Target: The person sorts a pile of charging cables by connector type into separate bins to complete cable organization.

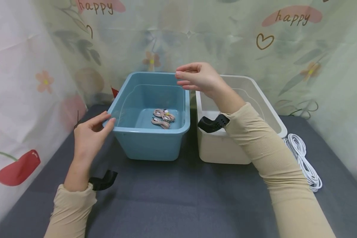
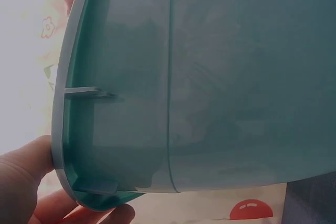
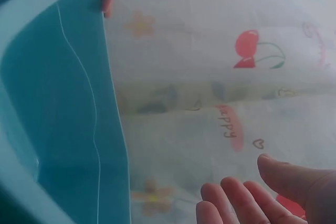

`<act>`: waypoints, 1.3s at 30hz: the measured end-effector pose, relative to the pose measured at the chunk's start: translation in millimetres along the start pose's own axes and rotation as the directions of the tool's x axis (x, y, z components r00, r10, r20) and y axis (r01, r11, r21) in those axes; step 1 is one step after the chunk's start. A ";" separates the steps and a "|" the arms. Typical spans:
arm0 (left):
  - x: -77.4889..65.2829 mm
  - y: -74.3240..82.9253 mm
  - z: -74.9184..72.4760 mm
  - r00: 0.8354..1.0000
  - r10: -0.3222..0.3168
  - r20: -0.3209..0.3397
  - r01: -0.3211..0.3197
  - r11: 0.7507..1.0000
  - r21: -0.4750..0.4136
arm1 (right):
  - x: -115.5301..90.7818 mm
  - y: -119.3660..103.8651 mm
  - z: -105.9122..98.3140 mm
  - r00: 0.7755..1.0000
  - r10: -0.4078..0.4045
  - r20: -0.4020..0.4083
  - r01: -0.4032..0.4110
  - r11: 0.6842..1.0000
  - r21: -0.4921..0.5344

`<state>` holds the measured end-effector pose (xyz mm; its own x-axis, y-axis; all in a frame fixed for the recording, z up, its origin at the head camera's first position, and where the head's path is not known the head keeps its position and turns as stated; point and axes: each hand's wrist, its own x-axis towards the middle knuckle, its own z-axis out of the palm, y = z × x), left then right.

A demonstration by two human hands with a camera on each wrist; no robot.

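My left hand [image 1: 89,138] grips the front left corner of a blue plastic bin [image 1: 148,145]. In the left wrist view the thumb [image 2: 34,156] lies against the bin's rim, and the fingers curl beneath it. Inside the bin, several coiled beige cables [image 1: 163,119] lie on the floor towards the right side. Above the bin's far right rim hovers my right hand [image 1: 200,77], fingers loosely bent. Its thumb [image 3: 286,174] stands apart from the fingers in the right wrist view, with nothing between them.
A cream-white bin [image 1: 223,148] stands to the right of the blue one, partly behind my right forearm. Bundled white cable [image 1: 303,162] lies on the dark tablecloth [image 1: 172,198] at the right. A patterned curtain [image 1: 172,36] surrounds the back and sides.
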<state>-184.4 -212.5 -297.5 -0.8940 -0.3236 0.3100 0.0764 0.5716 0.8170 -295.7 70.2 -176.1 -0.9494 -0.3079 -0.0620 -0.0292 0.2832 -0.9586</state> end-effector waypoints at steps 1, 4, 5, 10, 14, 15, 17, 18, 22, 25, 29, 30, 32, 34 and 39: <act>-0.1 0.1 0.0 1.000 0.002 0.001 -0.002 1.000 0.001 | -4.1 1.9 -3.2 1.000 -0.005 -0.001 0.005 1.000 -0.012; -0.4 0.3 0.0 1.000 0.009 0.000 -0.009 1.000 0.006 | -16.1 8.2 -13.1 1.000 -0.012 0.001 0.013 0.999 -0.032; -0.5 0.3 -0.1 1.000 0.009 0.001 -0.009 1.000 0.008 | -20.1 10.3 -16.5 1.000 -0.014 0.002 0.014 0.999 -0.031; -1.3 1.4 -0.1 1.000 0.023 0.002 -0.023 0.999 0.029 | -40.6 23.2 -35.1 0.999 -0.048 -0.001 0.047 0.998 -0.040; -4.0 3.6 0.9 0.996 0.092 -0.014 -0.091 0.994 0.060 | -57.0 35.8 -48.9 0.995 -0.095 -0.016 0.095 0.995 -0.018; -5.4 4.7 1.4 0.992 0.121 -0.028 -0.119 0.991 0.067 | -61.3 39.0 -52.0 0.994 -0.105 -0.019 0.104 0.994 -0.012; -9.0 8.5 3.0 0.978 0.195 -0.069 -0.190 0.979 0.076 | -70.7 45.0 -57.8 0.993 -0.119 -0.025 0.119 0.993 0.004; -11.4 11.5 4.2 0.968 0.235 -0.091 -0.229 0.971 0.075 | -75.7 47.8 -60.6 0.992 -0.122 -0.032 0.123 0.992 0.007; -22.0 29.3 12.7 0.916 0.380 -0.125 -0.377 0.925 0.051 | -95.9 59.3 -73.1 0.988 -0.137 -0.066 0.137 0.991 0.002; -31.3 47.5 23.7 0.890 0.451 -0.061 -0.452 0.892 -0.008 | -108.5 69.6 -83.8 0.984 -0.147 -0.100 0.151 0.988 0.030; -43.4 73.2 45.5 0.856 0.508 0.095 -0.496 0.859 -0.124 | -124.1 86.4 -100.3 0.975 -0.169 -0.144 0.185 0.978 0.099; -46.1 79.3 51.9 0.846 0.517 0.133 -0.499 0.854 -0.145 | -128.0 91.1 -104.9 0.971 -0.181 -0.153 0.201 0.972 0.125; -50.3 89.9 65.1 0.819 0.539 0.197 -0.512 0.841 -0.174 | -135.7 100.9 -114.8 0.963 -0.220 -0.157 0.248 0.950 0.192; -53.5 99.7 77.8 0.796 0.552 0.246 -0.523 0.833 -0.178 | -143.7 110.1 -123.8 0.952 -0.253 -0.173 0.290 0.925 0.245; -57.9 115.8 106.3 0.769 0.564 0.300 -0.532 0.825 -0.189 | -165.1 131.9 -144.2 0.929 -0.273 -0.250 0.340 0.896 0.285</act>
<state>-170.7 -47.4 -272.6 -0.7770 0.2998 0.5536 0.6219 0.5016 0.6013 -187.8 289.3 -252.2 -0.9522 -0.1361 0.2733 -0.2598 -0.1094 -0.9595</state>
